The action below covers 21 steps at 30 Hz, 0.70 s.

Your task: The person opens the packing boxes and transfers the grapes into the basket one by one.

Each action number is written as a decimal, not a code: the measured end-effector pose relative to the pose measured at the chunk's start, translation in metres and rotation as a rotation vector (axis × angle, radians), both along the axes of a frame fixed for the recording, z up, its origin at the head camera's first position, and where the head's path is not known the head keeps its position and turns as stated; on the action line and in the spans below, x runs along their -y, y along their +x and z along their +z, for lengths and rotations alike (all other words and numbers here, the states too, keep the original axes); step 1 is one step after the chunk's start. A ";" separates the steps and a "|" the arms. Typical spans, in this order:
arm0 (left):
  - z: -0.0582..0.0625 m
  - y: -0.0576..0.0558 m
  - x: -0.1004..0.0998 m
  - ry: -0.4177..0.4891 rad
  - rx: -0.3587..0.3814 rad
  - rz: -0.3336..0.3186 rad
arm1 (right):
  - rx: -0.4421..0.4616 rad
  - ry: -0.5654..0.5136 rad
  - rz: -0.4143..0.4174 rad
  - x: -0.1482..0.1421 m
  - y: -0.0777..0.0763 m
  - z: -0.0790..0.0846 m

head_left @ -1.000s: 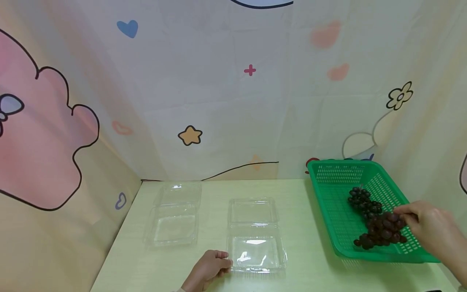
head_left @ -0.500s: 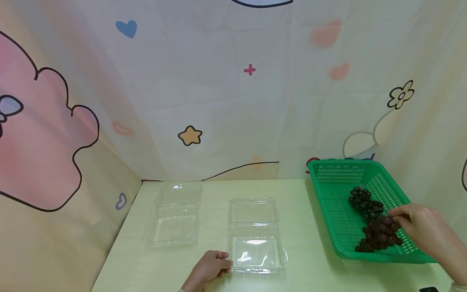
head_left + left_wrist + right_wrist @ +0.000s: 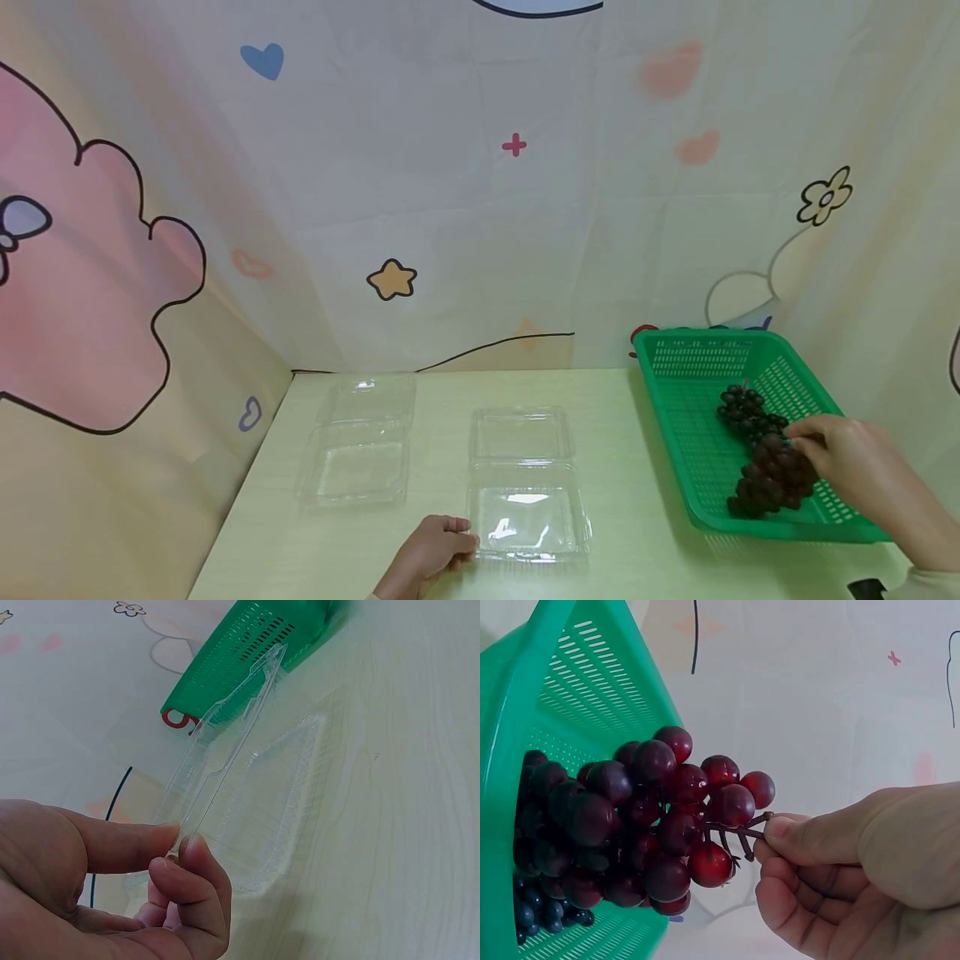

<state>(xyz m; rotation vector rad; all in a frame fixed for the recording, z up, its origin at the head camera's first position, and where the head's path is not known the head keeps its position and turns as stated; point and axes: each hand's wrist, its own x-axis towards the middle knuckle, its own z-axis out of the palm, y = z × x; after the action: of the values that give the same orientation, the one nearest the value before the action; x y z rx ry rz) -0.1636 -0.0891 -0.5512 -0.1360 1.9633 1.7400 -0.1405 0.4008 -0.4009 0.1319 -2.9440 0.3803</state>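
A bunch of dark red grapes (image 3: 776,479) hangs by its stem from my right hand (image 3: 847,462). Thumb and fingertips pinch the stem end in the right wrist view, with the red grapes (image 3: 660,817) spread to the left. The bunch is in or just over the green basket (image 3: 675,454); whether it touches the bottom I cannot tell. Behind it lies a bunch of black grapes (image 3: 742,404) in the basket. My left hand (image 3: 431,550) pinches the left edge of a clear, opened plastic clamshell box (image 3: 525,521). The left wrist view shows that rim between thumb and fingers.
Another opened clear clamshell box (image 3: 360,467) lies on the pale table (image 3: 262,550) to the left. A patterned curtain (image 3: 465,208) closes off the back and sides. A dark object (image 3: 866,589) shows at the lower right by the right sleeve.
My right hand has shifted left, carrying the red grapes, which now hang more upright and slope down to the left. The left hand and both boxes have stayed in place.
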 end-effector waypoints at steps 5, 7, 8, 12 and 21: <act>-0.003 0.000 -0.001 -0.009 -0.011 0.007 | 0.020 -0.022 0.004 0.002 -0.007 0.000; -0.003 0.000 -0.001 -0.013 -0.011 0.010 | 0.024 -0.027 0.009 0.002 -0.011 0.000; -0.003 -0.001 -0.001 -0.014 -0.009 0.011 | 0.024 -0.031 0.013 0.002 -0.012 0.000; -0.001 -0.001 -0.001 -0.017 0.001 0.011 | 0.010 -0.030 0.036 0.002 -0.019 -0.001; 0.001 0.000 0.000 -0.005 0.016 0.010 | 0.051 -0.105 0.078 0.000 -0.033 -0.006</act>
<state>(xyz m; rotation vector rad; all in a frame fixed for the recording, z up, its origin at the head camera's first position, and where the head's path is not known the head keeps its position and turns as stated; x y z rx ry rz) -0.1636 -0.0889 -0.5504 -0.1612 1.9595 1.7348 -0.1736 0.4010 -0.4065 0.2273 -2.9671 0.5564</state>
